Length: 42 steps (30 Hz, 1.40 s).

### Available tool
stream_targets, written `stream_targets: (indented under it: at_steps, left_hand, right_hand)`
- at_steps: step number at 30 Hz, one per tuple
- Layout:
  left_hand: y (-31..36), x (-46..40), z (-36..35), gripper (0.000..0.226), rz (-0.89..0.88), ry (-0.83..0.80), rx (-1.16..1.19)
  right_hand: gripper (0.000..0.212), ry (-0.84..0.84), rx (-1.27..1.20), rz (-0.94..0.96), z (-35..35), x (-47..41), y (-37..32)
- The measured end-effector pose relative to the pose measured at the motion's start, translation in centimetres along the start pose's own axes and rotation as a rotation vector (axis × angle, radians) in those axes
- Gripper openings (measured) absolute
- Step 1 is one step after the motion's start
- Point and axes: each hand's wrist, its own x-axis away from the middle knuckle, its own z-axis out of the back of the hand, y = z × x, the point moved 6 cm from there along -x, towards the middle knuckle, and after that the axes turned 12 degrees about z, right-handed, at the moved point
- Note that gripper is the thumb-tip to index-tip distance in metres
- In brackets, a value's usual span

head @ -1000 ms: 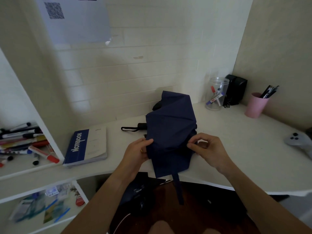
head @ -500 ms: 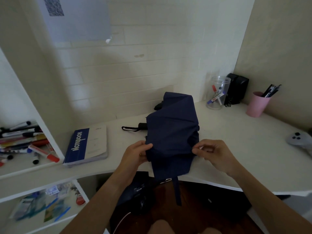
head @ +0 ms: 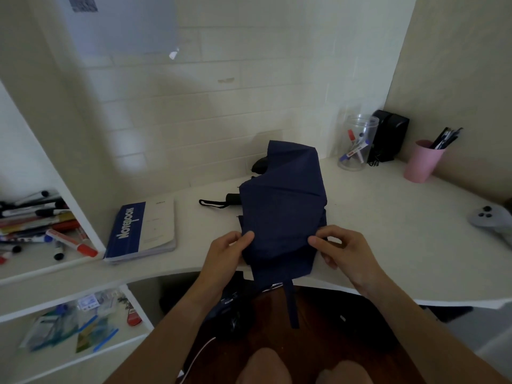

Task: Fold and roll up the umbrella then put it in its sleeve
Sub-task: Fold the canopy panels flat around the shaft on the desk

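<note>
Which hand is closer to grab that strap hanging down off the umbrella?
Probably the right hand. The strap dangles from the bottom edge of the navy umbrella, nearer its right side. The left hand pinches the far left edge, so it would have to cross over.

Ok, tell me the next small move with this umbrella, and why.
Probably gather the loose navy canopy panels around the shaft, folding one over the next. The left hand and right hand each pinch a side edge, the fabric is spread wide and flat on the desk, and the closing strap hangs free, so it is not ready to roll.
</note>
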Motion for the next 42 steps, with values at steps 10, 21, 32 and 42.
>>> stream_targets:
  at_steps: [10,21,32,42]
  left_hand:
    - [-0.6,0.8,-0.4,0.033,-0.162,0.052,-0.271]
    - [-1.2,1.2,-0.5,0.044,-0.191,0.018,-0.531]
    - [-0.7,1.5,-0.3,0.045,-0.352,0.127,-0.881]
    - [-0.8,-0.4,-6.1,0.050,-0.785,0.077,-1.291]
  right_hand:
    - [0.014,0.148,-0.094,0.108,0.8,2.1,-0.4]
    - [0.024,0.158,0.097,-0.061,0.7,2.9,1.0]
    - [0.012,-0.015,0.598,0.057,0.3,3.2,0.8]
    - [0.011,-0.089,0.598,0.036,0.4,2.8,1.2]
